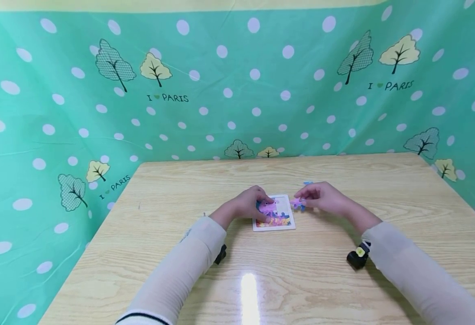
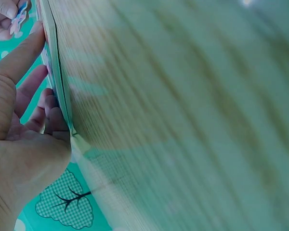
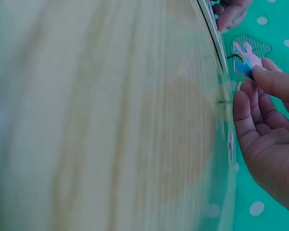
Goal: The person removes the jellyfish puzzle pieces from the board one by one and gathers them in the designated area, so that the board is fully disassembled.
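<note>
A small white-framed jigsaw puzzle [image 1: 275, 228] with a pink, blue and yellow picture lies flat on the wooden table. Part of its upper right shows a pale bare area. My left hand [image 1: 248, 204] rests on the puzzle's left side, thumb and fingertips touching its surface. Just right of the frame, my right hand [image 1: 325, 197] pinches a pink and blue jigsaw piece [image 1: 298, 204] between thumb and fingers. In the right wrist view this piece [image 3: 248, 57] is held up on edge, with a knobbed outline. Behind the right hand lies a blue piece [image 1: 308, 183], partly hidden.
The wooden table [image 1: 172, 271] stretches out on all sides of the puzzle. Beyond its back edge hangs a green dotted cloth [image 1: 205, 58] with tree prints. Black wrist cameras [image 1: 357, 258] sit under both sleeves, low over the tabletop.
</note>
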A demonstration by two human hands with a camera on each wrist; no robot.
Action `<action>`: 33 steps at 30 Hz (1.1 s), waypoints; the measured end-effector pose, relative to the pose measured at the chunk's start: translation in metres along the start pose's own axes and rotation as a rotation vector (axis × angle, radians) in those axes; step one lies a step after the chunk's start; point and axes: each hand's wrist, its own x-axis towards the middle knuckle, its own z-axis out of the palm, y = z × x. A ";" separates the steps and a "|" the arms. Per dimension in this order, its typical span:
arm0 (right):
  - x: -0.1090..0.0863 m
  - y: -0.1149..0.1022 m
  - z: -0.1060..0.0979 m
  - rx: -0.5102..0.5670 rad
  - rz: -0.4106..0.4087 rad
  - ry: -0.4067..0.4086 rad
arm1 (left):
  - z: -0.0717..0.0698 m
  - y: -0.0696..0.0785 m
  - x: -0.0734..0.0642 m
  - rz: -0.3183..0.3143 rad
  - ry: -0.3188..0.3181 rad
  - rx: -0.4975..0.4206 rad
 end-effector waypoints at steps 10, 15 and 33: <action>-0.007 0.007 -0.012 -0.046 0.046 0.037 | 0.002 0.001 -0.002 -0.003 0.005 -0.001; -0.008 0.011 -0.018 -0.082 0.043 0.048 | 0.001 0.001 -0.002 -0.004 0.010 0.005; -0.007 0.019 -0.035 -0.119 0.074 0.080 | 0.001 0.002 -0.004 0.006 0.010 0.007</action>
